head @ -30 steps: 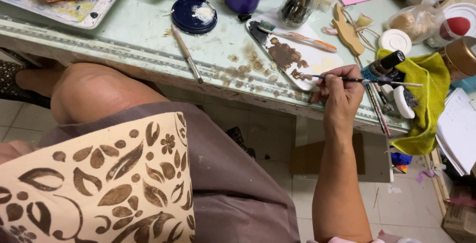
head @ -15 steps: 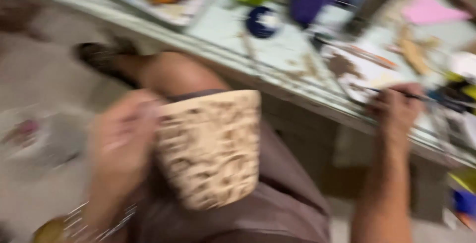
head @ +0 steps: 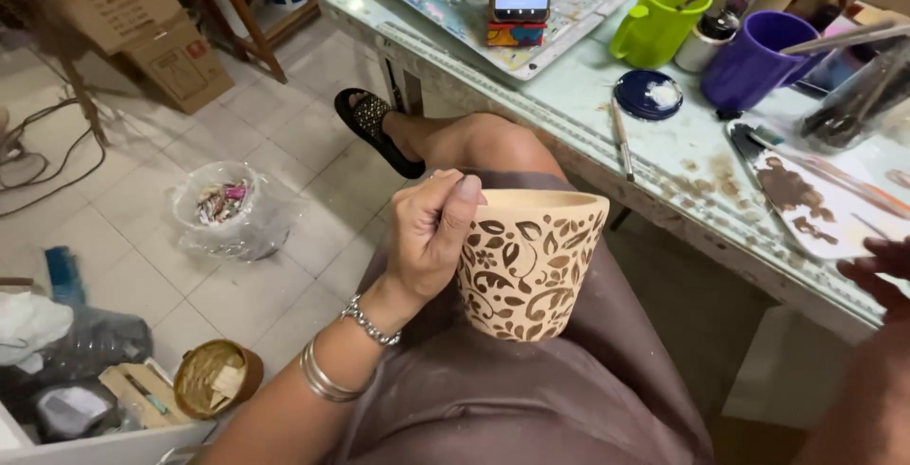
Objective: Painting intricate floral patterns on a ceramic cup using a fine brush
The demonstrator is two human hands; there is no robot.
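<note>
since a moment ago the pot [head: 531,266] has come upright and sharp in view, resting over the lap, its rim level. left hand [head: 431,237] grips it by the near rim, thumb on top, fingers curled inside. right hand [head: 882,271] sits at the frame's edge by the table [head: 588,128], beside the brown-smeared palette [head: 815,204]; whether it is open or closed cannot be told. a blue lid [head: 647,95] lies near a purple mug [head: 754,62].
</note>
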